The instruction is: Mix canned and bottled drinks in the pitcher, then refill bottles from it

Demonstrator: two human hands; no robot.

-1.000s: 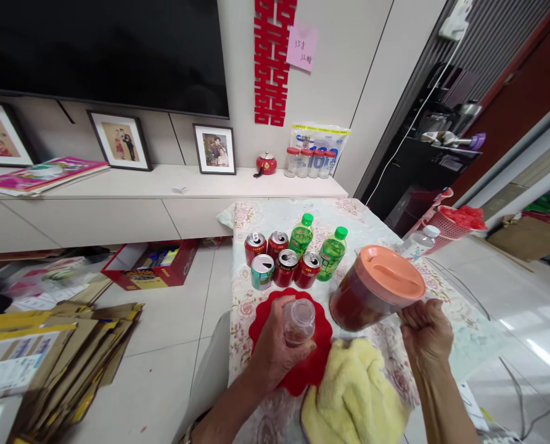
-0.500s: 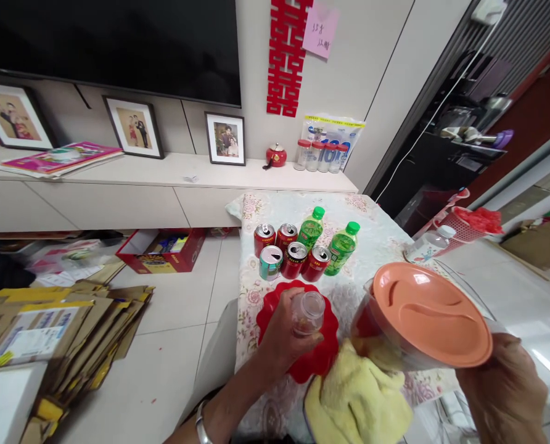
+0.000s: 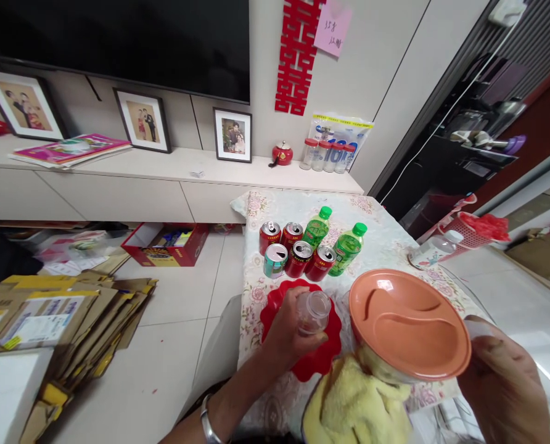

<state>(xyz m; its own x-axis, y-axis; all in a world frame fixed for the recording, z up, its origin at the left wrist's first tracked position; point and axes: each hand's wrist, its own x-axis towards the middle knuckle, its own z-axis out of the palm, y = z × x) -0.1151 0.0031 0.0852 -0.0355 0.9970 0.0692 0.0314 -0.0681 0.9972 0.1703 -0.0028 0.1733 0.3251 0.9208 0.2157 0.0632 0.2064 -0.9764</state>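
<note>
My left hand (image 3: 284, 333) is closed round a small clear jar (image 3: 314, 312), its mouth facing up, above a red scalloped plate (image 3: 331, 348). My right hand (image 3: 506, 370) grips the handle side of a clear pitcher with an orange lid (image 3: 409, 320). The lid has curved recesses and leans toward me. Much of the pitcher's body is hidden beneath the lid. A yellow cloth (image 3: 356, 404) lies bunched on the table just below the pitcher.
On the flowered tablecloth (image 3: 256, 290) stand several opened cans (image 3: 298, 259), two green drink bottles (image 3: 348, 250) and a clear white-capped bottle (image 3: 435, 250). Red-lidded jars (image 3: 328, 157) line the cabinet behind. Flattened cardboard (image 3: 81, 333) and a red box (image 3: 166, 246) are on the floor at left.
The orange-lidded pitcher has moved left, closer to the jar, with my right hand. My left hand keeps the jar over the red plate. The view has shifted slightly.
</note>
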